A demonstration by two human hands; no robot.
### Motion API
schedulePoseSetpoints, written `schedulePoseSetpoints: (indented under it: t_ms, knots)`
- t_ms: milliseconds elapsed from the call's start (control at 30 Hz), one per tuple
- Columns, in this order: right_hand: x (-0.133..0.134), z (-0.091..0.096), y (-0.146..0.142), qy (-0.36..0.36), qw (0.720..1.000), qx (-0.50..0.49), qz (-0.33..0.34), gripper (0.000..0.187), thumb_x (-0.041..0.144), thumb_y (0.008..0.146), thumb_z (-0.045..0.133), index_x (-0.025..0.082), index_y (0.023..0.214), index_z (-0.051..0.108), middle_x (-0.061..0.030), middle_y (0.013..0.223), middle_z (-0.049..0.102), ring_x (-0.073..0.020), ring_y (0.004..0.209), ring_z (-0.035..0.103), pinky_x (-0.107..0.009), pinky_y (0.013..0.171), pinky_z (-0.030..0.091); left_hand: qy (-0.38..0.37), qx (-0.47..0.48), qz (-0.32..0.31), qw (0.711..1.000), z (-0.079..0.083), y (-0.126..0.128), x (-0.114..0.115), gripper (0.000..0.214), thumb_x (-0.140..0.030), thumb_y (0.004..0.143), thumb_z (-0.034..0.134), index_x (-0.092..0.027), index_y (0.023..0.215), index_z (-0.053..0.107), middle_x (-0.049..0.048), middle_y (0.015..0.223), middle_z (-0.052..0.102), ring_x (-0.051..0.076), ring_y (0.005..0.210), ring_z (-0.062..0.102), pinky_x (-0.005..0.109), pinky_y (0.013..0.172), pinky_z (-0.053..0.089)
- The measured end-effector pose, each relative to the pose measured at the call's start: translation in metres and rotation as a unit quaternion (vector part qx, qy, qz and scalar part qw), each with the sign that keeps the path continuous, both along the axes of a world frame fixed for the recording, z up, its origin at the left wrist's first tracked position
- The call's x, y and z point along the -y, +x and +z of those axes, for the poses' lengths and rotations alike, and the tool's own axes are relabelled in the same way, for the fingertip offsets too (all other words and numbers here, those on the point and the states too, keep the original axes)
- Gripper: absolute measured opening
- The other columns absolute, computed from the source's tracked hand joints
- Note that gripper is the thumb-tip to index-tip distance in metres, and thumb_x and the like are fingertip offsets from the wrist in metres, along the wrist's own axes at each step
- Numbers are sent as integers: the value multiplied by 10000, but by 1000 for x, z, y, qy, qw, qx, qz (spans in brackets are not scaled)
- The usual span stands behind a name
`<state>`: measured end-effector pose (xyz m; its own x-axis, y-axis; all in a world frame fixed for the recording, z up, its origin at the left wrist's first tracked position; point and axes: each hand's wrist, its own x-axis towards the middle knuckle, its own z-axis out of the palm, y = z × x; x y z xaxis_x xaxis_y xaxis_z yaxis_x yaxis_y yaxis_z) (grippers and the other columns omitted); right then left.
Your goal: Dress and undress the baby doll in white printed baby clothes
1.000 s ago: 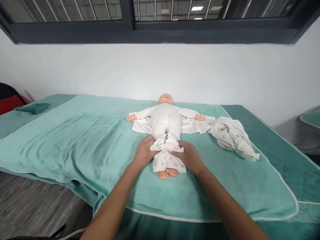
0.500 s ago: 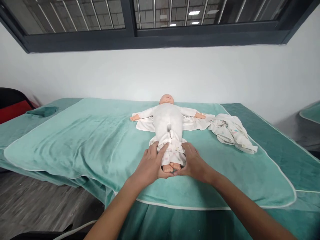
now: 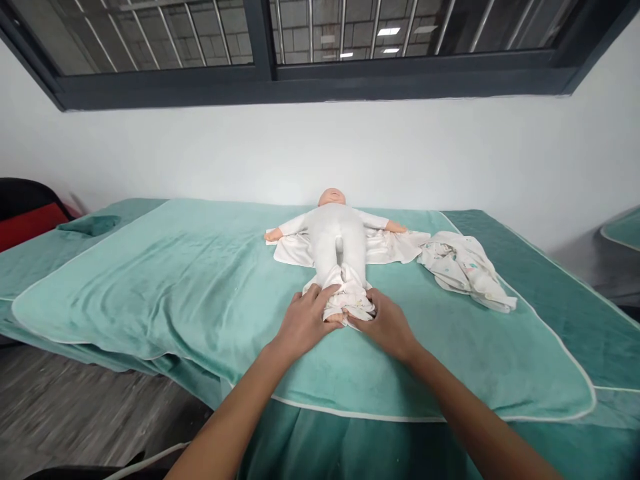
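A baby doll [image 3: 337,230] with a white cloth body lies on its back, arms spread and head toward the wall. Small printed white trousers [image 3: 349,297] are bunched around its lower legs. My left hand [image 3: 306,321] grips the trousers on the left side, thumb on top, close to a foot. On the other side my right hand [image 3: 393,327] is closed on the trouser cloth by the other foot. Fabric and fingers cover most of the feet. Beneath the doll's arms and back a white cloth garment [image 3: 395,248] is spread out.
A crumpled printed white garment [image 3: 465,270] lies right of the doll. Under everything is a light green blanket [image 3: 165,287] with white piping, on a darker green bed cover [image 3: 575,320]. A white wall [image 3: 200,153] and barred window stand behind; a red and black chair [image 3: 30,217] is at left.
Both hands have gathered the trouser legs shorter and moved slightly up toward the doll's body. The feet, plainly visible before, are now mostly covered. The gap between the doll's legs looks longer.
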<state>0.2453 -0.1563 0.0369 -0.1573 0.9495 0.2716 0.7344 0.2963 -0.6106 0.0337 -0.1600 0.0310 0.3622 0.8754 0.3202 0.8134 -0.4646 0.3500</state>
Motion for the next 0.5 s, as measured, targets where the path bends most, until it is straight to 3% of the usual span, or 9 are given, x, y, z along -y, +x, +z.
schedulePoseSetpoints:
  t_ms: [100, 233, 333, 433, 500]
  knots:
    - [2, -1, 0, -5, 1000, -5, -14, 318, 522, 796, 682, 238, 830, 543, -25, 793, 679, -214, 734, 620, -292, 622, 390, -12, 50, -3, 999, -2, 0, -2, 528, -390, 890, 677, -315, 1375, 482, 62, 1244, 644, 264, 1139, 619, 403, 918, 469]
    - [7, 3, 0, -18, 1000, -2, -15, 304, 477, 799, 664, 243, 722, 487, -13, 711, 659, -209, 673, 608, -285, 599, 350, -26, 93, 9, 995, 0, 5, 5, 414, -260, 911, 616, -332, 1310, 532, 32, 1271, 673, 259, 1101, 652, 361, 827, 475]
    - [13, 16, -2, -76, 996, -47, -9, 268, 445, 788, 661, 232, 716, 514, -11, 713, 667, -215, 695, 606, -283, 601, 348, -93, 135, 62, 985, 12, 8, 15, 405, -218, 869, 619, -346, 1249, 560, 4, 1092, 729, 261, 946, 677, 340, 729, 453]
    - [20, 36, -5, -208, 963, -166, 48, 236, 425, 767, 683, 205, 834, 629, -13, 810, 705, -208, 736, 600, -282, 625, 384, -220, 231, 65, 945, 33, 3, 25, 397, -246, 795, 672, -329, 1172, 582, -20, 898, 704, 228, 802, 641, 314, 685, 439]
    - [24, 52, -5, -307, 918, -236, 83, 283, 426, 747, 710, 190, 896, 667, -10, 820, 701, -192, 719, 577, -281, 631, 389, -317, 322, 26, 892, 49, -2, 28, 411, -270, 763, 688, -297, 1158, 581, -21, 870, 673, 191, 751, 612, 291, 666, 443]
